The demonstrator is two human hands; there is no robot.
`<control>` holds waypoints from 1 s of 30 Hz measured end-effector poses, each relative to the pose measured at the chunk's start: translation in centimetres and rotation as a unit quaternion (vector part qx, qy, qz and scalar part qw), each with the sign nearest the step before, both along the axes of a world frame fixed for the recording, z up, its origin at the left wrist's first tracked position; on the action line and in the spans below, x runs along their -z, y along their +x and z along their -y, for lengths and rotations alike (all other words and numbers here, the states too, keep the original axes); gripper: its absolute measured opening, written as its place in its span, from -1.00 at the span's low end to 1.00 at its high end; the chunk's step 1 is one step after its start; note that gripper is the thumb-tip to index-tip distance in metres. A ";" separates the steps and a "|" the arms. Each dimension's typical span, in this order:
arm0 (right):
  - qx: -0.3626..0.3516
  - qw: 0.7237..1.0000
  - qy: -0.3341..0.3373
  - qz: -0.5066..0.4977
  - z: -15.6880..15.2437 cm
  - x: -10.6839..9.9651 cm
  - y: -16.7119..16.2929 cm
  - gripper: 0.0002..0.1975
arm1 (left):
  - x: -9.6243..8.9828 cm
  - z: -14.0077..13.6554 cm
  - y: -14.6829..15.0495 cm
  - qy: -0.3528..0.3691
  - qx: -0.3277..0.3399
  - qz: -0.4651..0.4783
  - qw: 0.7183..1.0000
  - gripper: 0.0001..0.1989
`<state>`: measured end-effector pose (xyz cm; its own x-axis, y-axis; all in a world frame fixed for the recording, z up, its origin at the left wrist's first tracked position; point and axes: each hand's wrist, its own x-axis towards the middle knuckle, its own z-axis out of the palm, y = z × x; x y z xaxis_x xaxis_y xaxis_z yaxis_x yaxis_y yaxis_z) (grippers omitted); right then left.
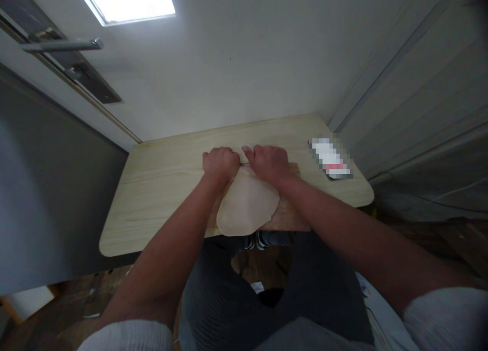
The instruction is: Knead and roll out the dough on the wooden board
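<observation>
A pale, thin sheet of dough [247, 203] lies flat on a brown wooden board [292, 216], its near edge reaching the table's front edge. At the dough's narrow far end, my left hand [221, 163] is closed in a fist. Beside it my right hand [270, 162] is also closed, with the thumb sticking out toward the left. A short bit of a thin rod, seemingly a rolling pin [244, 164], shows between the two fists. The rest of it is hidden under my hands.
The board rests on a light wood table [152, 188] with rounded corners. A phone-like thing [330, 158], blurred by pixels, lies at the right end. Behind stands a pale door with a metal handle [63, 46]. My legs [221, 290] are below the front edge.
</observation>
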<state>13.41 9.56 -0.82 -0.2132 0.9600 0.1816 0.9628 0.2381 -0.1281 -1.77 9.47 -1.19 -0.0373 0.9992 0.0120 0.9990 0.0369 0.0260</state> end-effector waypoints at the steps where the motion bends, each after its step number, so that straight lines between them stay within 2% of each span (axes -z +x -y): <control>1: -0.010 1.000 0.001 0.000 0.1 0.0 0.0 -0.17 | 0.0 -0.1 0.0 -0.003 -0.006 0.003 1.000 -0.51; 7: -0.060 0.998 0.002 0.011 0.0 0.0 0.2 -0.26 | -0.2 -0.6 0.2 -0.020 -0.024 0.006 0.999 -0.51; 25: -0.074 0.997 -0.024 0.018 -3.2 0.5 0.8 -0.26 | -0.9 -2.8 0.9 -0.051 -0.083 0.030 0.995 -0.48; 30: -0.065 0.997 -0.030 0.010 -3.9 0.7 0.8 -0.34 | -0.9 -3.4 0.9 -0.052 -0.089 0.037 0.994 -0.49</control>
